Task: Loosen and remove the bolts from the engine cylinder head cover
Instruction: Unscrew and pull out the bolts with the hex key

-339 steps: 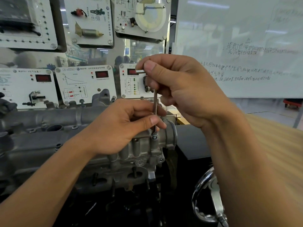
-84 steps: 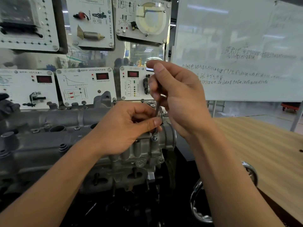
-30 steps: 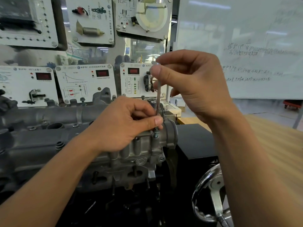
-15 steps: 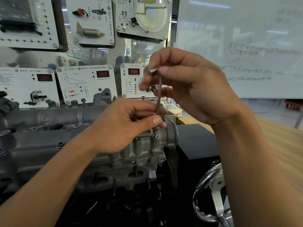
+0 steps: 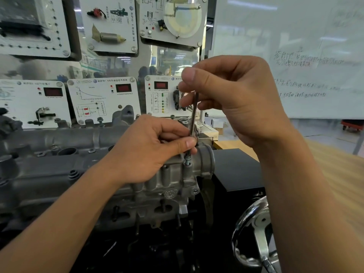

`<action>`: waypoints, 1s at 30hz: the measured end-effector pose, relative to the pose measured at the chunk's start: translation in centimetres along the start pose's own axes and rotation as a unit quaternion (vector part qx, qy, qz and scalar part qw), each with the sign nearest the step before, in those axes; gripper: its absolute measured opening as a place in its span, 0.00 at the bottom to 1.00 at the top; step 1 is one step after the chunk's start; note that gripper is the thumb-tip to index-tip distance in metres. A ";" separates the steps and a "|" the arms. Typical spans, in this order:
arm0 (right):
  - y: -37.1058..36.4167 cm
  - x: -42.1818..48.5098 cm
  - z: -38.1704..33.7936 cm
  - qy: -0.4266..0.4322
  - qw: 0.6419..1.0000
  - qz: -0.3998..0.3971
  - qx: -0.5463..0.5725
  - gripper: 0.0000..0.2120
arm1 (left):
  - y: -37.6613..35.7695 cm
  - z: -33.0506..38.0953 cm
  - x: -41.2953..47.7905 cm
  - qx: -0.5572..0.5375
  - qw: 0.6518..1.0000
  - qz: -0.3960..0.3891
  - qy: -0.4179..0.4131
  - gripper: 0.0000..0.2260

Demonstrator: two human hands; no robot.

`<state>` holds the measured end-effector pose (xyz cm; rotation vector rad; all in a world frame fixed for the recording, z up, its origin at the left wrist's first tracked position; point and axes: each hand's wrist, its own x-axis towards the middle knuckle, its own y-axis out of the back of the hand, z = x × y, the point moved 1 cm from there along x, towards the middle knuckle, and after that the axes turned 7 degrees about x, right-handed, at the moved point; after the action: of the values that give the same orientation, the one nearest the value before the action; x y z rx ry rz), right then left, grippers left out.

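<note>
Bolt — seated upright in a boss at the right end of the grey cylinder head cover, its head seen just above the boss. A thin key was stood near-vertically on the bolt head. Its lower shaft was pinched between thumb and forefinger of the left hand; its top was gripped by the thumb and curled fingers of the right hand. Behind were noted sensor panels and a whiteboard — a chrome handwheel was recorded at lower right.
</note>
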<state>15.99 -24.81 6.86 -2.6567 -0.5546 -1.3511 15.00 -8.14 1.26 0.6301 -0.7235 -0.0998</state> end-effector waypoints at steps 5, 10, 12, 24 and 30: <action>1.3 0.1 -0.1 -0.066 0.992 -0.057 0.095 0.11 | 0.0 0.0 0.1 0.013 1.000 0.013 -0.001 0.03; 1.5 0.1 1.5 -0.122 0.965 -0.053 0.225 0.12 | 0.0 0.0 0.1 0.023 1.000 0.020 -0.006 0.06; 1.4 0.1 1.9 -0.134 0.959 -0.042 0.246 0.11 | 0.0 0.0 0.1 0.030 0.999 0.023 -0.006 0.06; -0.2 0.4 2.0 -0.142 0.973 0.063 0.172 0.09 | -0.1 0.0 0.1 0.038 0.999 0.010 -0.020 0.07; 0.3 0.3 1.2 -0.087 0.995 -0.006 0.043 0.09 | 0.0 0.1 0.0 0.054 0.998 0.011 -0.020 0.07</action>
<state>17.15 -24.72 6.42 -2.7203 -0.6324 -1.0771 14.95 -8.20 1.32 0.7252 -0.7786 -0.0535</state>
